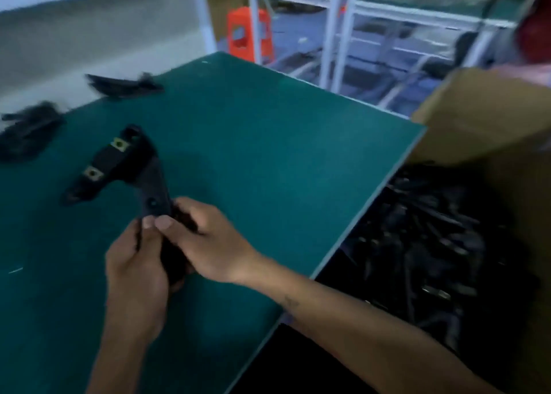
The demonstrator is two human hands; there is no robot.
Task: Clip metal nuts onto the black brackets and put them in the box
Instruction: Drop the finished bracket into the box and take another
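Both hands meet over the green counter (pixel 268 143) and share one grip on a black bracket (pixel 128 167). The left hand (pixel 137 262) wraps its fingers closed around the bracket's lower end, thumb pressed on top. The right hand (pixel 205 238) pinches the same end just beside it, so the two thumbs touch. Up and left from the grip, the bracket's angled arm rises clear of the counter and carries two metal nuts (pixel 120 144), one near the tip and the other (pixel 93 173) lower along the arm. Farther up and left of the grip, two more black brackets (pixel 125 83) lie blurred on the counter's far edge. To the right of the grip, past the counter's edge, stands a cardboard box (pixel 483 116) holding a dark heap of black parts (pixel 432 244).
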